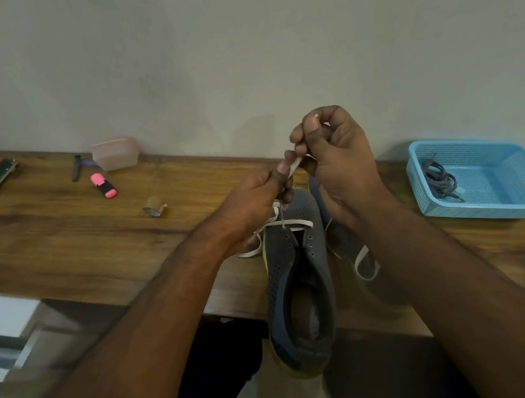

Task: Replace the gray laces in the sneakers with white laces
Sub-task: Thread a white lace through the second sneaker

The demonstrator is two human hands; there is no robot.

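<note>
Up above the gray sneaker (298, 275), left hand (255, 199) and right hand (337, 157) both pinching the white lace (295, 166).

Wooden table (68, 241), sneakers (295, 259), blue basket (478, 208), pink highlighter (104, 185), tape roll (154, 206)

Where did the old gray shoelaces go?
In the head view, the gray laces lie bunched in the blue basket at the right end of the wooden table, right of the sneakers.
</note>
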